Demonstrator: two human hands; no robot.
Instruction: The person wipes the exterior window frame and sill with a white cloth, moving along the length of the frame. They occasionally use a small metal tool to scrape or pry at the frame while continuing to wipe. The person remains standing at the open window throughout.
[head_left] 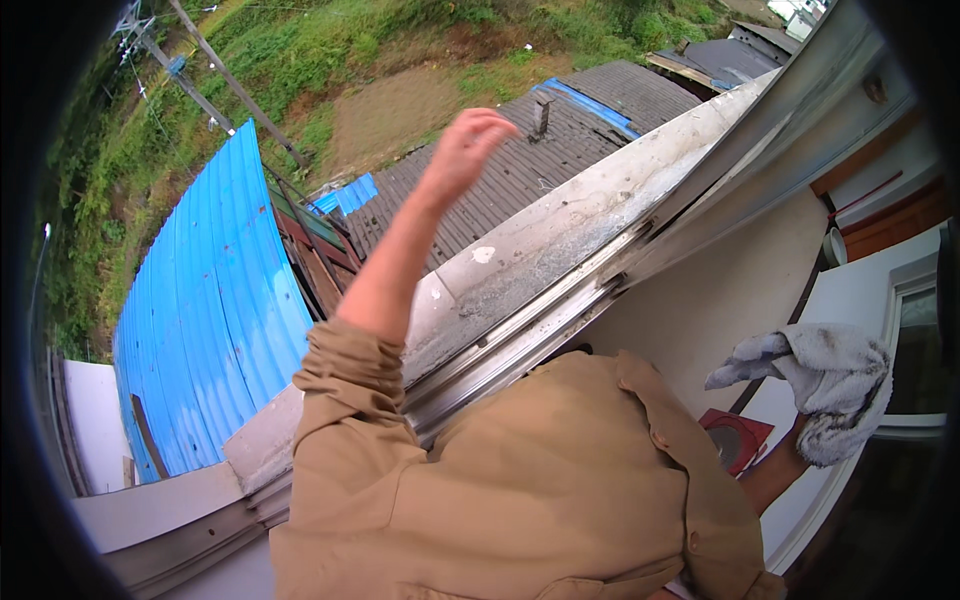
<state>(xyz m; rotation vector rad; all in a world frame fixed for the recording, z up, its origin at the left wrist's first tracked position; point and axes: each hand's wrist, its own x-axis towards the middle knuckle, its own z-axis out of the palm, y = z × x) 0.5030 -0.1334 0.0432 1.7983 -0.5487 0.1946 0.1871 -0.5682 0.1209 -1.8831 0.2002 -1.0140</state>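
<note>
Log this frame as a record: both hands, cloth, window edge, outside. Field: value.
left hand: raised, nothing visibly held
right hand: covered by grey cloth, grip hidden
grey cloth: bunched, dark-stained
window track: metal, diagonal in view
ledge: pale, stained, beyond the track
outside: blue metal roof, dark ribbed roof, green slope

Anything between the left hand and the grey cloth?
Yes: in this view, the window track runs between the left hand, outside, and the cloth, indoors. Whether it blocks a straight reach, I can't tell.
</note>
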